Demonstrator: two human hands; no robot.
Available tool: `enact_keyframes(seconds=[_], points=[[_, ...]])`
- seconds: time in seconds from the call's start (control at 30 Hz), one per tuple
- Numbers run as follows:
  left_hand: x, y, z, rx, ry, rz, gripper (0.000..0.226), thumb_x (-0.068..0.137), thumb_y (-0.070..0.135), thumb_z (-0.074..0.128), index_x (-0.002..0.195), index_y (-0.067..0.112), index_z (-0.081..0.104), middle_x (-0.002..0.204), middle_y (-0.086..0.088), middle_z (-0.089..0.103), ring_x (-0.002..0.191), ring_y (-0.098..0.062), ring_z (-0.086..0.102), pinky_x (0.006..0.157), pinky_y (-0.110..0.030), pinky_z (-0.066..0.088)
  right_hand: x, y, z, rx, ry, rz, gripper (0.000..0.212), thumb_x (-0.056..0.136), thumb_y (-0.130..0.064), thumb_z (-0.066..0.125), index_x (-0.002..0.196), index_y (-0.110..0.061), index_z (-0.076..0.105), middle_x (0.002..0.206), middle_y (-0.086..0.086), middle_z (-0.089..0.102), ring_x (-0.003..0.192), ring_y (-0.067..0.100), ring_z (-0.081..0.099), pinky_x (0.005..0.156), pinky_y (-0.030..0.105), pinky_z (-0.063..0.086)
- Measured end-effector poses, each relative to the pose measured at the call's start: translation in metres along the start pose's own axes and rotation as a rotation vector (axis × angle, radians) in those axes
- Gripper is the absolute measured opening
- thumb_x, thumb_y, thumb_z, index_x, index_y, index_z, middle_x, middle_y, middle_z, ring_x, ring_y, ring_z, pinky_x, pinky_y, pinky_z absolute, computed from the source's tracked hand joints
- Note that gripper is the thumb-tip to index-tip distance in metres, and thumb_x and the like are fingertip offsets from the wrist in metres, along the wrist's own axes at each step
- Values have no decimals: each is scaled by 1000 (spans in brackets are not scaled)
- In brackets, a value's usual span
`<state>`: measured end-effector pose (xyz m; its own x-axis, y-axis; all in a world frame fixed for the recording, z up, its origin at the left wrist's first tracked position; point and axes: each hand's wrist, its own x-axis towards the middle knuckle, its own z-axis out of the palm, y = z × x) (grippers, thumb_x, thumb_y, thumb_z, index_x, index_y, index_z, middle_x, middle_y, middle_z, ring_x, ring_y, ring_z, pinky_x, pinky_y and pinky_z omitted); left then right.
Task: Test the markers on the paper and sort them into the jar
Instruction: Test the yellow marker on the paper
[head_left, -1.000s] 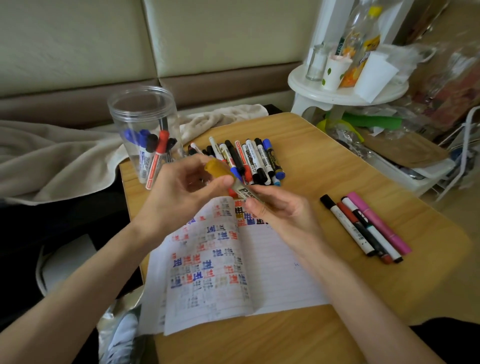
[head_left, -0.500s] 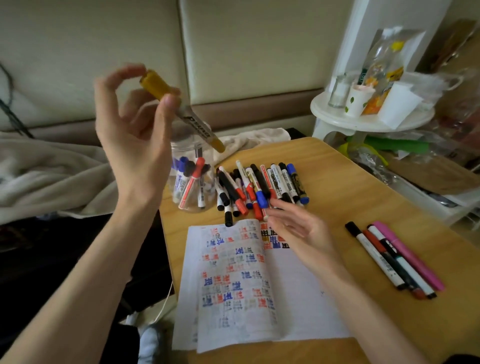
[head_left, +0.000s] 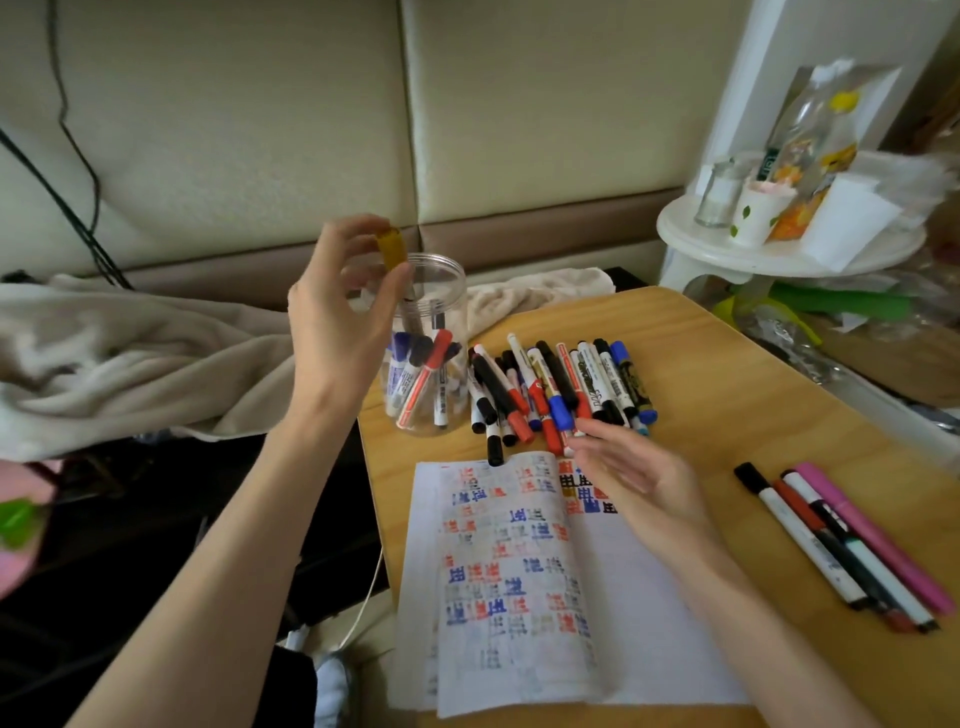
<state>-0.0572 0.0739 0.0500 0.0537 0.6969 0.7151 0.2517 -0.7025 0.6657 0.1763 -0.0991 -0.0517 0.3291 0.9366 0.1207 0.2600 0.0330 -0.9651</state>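
Note:
My left hand (head_left: 345, 312) pinches a yellow-capped marker (head_left: 392, 248) upright, its lower end inside the mouth of the clear plastic jar (head_left: 441, 291). The jar stands at the table's back left corner and holds several blue, black and red markers. A pile of markers (head_left: 558, 389) lies to the right of the jar. My right hand (head_left: 631, 473) hovers with relaxed fingers at the near edge of that pile, over the top of the open notebook (head_left: 519, 582), whose pages carry red, blue and black test marks.
Several markers, one pink, lie apart (head_left: 841, 540) on the right of the wooden table (head_left: 727, 374). A beige blanket (head_left: 130, 364) covers the sofa at left. A white side table (head_left: 779, 254) with cups and bottles stands at back right.
My left hand has carried the yellow marker from above the notebook up and then down into the jar's mouth, turning it upright. My right hand has let go and reached toward the pile.

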Motion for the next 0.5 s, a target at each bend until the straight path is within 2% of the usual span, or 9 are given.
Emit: enact_keyframes(seconds=[0.13,0.23,0.33,0.43,0.5], points=[[-1,-6,-1,132,-45,58,26,98,24,69,121,13,64,107,8,71,100,-4,69,92,-28,57,3,4,4,-21,1,-20,38,92,-24,77,129,-29,69,117,-19,75,113,0,68,104,28,52],[-2,-12,0,214,-59,95,20,102,26,61,117,13,65,103,10,70,96,-3,67,87,-22,52,4,5,4,-53,10,-40,35,93,-20,77,126,-29,71,116,-19,75,112,-1,69,103,30,53],[-4,-20,0,335,-110,133,25,108,29,46,106,13,65,93,8,65,86,-13,61,77,-37,50,4,6,4,-115,21,-70,35,93,-15,77,121,-34,72,112,-18,76,108,-1,69,98,28,55],[-4,-27,0,439,-180,158,43,111,36,36,95,10,67,96,3,68,97,-23,61,84,-50,49,6,8,3,-149,27,-84,36,93,-13,76,117,-39,72,108,-22,75,105,-2,69,94,25,56],[-5,-29,0,466,-213,176,49,111,39,34,91,9,68,97,0,68,101,-25,60,86,-54,48,7,9,3,-150,26,-82,35,92,-12,76,118,-37,72,107,-25,74,104,-3,68,93,24,56]])
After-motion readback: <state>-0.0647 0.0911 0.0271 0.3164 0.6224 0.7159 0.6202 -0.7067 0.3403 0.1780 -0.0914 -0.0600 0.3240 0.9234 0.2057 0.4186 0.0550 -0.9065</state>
